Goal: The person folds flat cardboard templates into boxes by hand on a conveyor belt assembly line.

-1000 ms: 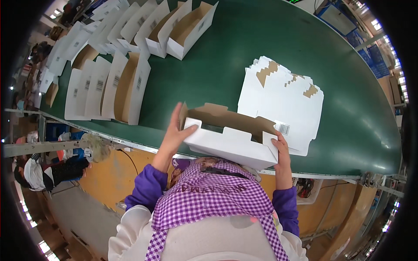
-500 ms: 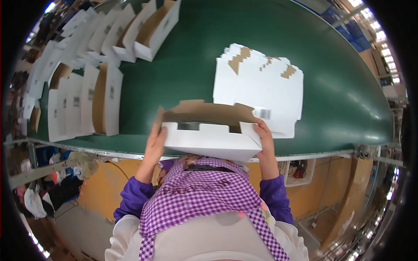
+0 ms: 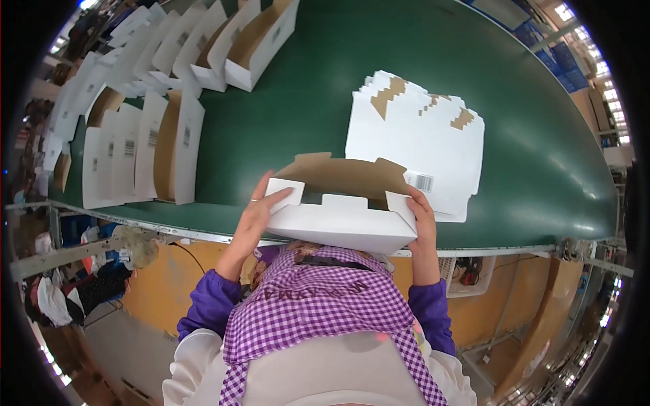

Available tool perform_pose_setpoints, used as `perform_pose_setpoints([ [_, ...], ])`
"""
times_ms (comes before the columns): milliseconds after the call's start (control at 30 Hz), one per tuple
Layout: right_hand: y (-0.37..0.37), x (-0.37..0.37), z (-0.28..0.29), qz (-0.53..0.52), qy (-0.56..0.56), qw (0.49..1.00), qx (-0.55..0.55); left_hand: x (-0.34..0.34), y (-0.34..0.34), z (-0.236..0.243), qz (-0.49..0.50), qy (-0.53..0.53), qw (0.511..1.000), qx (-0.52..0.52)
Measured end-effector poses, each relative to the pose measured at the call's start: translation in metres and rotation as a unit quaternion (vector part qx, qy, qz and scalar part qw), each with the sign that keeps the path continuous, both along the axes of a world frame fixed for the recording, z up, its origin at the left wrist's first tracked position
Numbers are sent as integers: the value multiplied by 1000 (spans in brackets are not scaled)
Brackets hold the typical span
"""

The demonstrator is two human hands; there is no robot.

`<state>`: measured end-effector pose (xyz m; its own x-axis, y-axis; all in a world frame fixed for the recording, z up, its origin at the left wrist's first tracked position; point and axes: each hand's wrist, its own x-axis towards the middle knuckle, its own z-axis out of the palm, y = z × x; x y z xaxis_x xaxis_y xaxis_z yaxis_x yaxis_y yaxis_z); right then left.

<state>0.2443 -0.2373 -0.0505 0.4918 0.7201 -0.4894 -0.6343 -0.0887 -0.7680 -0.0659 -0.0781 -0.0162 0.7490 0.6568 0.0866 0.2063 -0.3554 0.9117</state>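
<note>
A half-folded cardboard box (image 3: 338, 223), white outside and brown inside, is held level at the table's near edge, close to my apron. My left hand (image 3: 254, 218) grips its left end, with a finger laid along the white flap bent over at that corner. The right hand (image 3: 422, 220) clasps the box's right end, its fingers over the corner flap there and partly hidden by the board. The long far wall of the box stands up with tabs along its top edge. Beyond the right hand lies a stack of flat white cardboard blanks (image 3: 406, 145) with brown patches.
The green table (image 3: 284, 122) spreads out ahead. Folded white boxes (image 3: 186, 149) stand in rows on its left side, with more boxes (image 3: 237, 74) at the far left. Below the near edge on the right hangs a white basket (image 3: 474, 281). A wooden post (image 3: 545, 311) stands farther right.
At the left end of the box, the flap has been bent inward, and my left hand has shifted its fingers onto it. The right hand keeps its hold. The whole view has shifted slightly.
</note>
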Motion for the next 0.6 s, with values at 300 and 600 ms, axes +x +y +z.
perform_pose_setpoints([
  [300, 0, 10, 4, 68, -97, 993, 11, 16, 25, 17, 91, -37, 909, -406],
  [600, 8, 31, 11, 272, -310, 904, 110, 20, 34, -2, 28, -14, 965, -260],
])
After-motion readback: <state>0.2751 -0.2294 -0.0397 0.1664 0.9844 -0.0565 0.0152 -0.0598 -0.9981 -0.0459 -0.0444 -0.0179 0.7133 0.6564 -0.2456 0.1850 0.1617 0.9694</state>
